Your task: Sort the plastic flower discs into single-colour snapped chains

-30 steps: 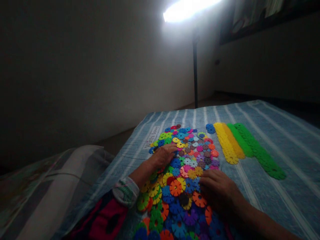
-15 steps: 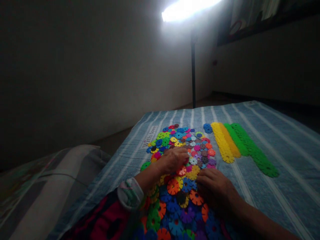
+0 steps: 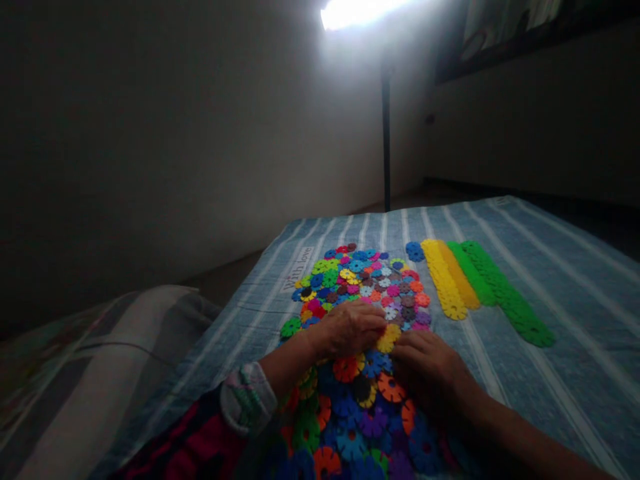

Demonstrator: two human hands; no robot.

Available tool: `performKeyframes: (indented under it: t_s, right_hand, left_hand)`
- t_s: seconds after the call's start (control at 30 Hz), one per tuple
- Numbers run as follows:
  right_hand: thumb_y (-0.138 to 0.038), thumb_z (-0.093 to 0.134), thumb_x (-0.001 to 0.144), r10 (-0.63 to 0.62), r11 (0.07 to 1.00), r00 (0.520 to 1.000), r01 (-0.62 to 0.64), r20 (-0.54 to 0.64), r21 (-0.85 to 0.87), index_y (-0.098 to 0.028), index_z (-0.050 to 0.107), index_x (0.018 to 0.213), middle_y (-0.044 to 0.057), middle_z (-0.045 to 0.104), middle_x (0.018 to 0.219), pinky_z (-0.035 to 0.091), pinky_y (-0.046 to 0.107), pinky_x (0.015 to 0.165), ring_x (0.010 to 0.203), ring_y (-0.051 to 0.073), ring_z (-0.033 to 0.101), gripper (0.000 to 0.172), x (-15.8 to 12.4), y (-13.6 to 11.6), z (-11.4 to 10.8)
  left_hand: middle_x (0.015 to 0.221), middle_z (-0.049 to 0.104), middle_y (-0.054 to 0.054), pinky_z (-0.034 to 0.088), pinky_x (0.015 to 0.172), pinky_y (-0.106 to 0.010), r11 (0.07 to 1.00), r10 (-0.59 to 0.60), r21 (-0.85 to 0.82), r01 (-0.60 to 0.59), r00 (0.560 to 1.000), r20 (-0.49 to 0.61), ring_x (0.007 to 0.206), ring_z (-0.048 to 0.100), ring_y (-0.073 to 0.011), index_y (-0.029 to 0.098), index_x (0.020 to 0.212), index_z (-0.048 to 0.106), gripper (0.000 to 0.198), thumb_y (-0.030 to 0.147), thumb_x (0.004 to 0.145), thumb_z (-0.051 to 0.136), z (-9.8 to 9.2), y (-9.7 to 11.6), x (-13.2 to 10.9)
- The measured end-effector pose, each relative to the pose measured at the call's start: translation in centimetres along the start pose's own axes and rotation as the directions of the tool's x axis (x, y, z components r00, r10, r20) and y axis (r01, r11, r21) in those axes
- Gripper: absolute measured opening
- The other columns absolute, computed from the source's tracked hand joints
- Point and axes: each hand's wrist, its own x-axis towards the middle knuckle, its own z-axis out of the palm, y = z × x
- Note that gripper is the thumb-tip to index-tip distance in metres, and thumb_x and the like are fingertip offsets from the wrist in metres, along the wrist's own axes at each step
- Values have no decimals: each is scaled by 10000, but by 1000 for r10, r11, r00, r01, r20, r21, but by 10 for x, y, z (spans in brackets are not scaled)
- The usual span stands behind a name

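Many notched plastic discs in mixed colours [image 3: 351, 443] cover the middle of a blue striped cloth. Over the pile lies my left hand [image 3: 353, 327], its fingers bent and pointing right, the tips by a yellow disc [image 3: 389, 339]. On the other side of that disc is my right hand [image 3: 433, 367], fingers curled together at the pile's right edge. Whether either hand grips a disc is hidden beneath the fingers. Overlapping rows of yellow discs [image 3: 444, 280] and green discs [image 3: 510, 297] lie to the right, beside a small blue stack [image 3: 414, 251].
The striped cloth [image 3: 565, 267] spreads over a flat surface. A bright lamp [image 3: 365, 12] on a dark pole [image 3: 387, 140] stands beyond its far edge. Grey-and-white striped fabric [image 3: 115, 360] lies at the left.
My left hand has moved slightly right and down, closer to my right hand and the yellow disc. My right hand has stayed nearly in place. The view has tilted slightly.
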Motion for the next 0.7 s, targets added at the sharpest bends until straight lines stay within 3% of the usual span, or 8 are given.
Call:
performKeyframes:
  t_s: [0.17,0.3,0.37,0.53,0.7]
  right_hand:
    - [-175,453,915,-4,1000,1000,4,-1,15,-196,607,837,48,614,775,411,286,682,745,156,549,174,0,-1,-4]
    - [-172,449,916,-12,1000,1000,12,25,20,-193,612,846,45,613,770,406,284,670,736,155,540,178,0,0,-4]
    - [-169,449,915,-14,1000,1000,13,24,22,-190,614,847,49,617,781,404,288,675,743,156,539,180,-1,0,-3]
    - [-183,456,914,10,1000,999,-11,33,16,-186,615,825,47,614,783,400,295,675,735,159,531,183,-1,0,-1]
    - [-173,452,914,2,1000,1000,-3,22,19,-191,618,831,52,623,799,409,300,694,754,161,542,186,-3,1,2]
  left_hand:
    - [991,660,-49,463,906,-293,973,-181,138,183,983,-26,957,602,-161,205,939,632,171,202,892,468,-2,-22,12]
    - [985,673,-59,459,912,-317,943,-294,111,313,943,-157,979,603,-177,191,948,630,161,186,879,484,-12,-32,-3]
    - [995,685,-56,456,910,-322,948,-296,66,312,937,-188,988,607,-181,190,962,635,159,195,872,504,-19,-28,-19]
    - [952,696,-44,455,864,-317,978,-205,18,207,975,-87,921,624,-178,187,891,654,106,245,835,585,-23,-7,-48]
    - [986,680,-43,454,889,-285,976,-202,75,206,978,-55,944,620,-151,198,887,652,130,188,859,525,-9,-11,-26]
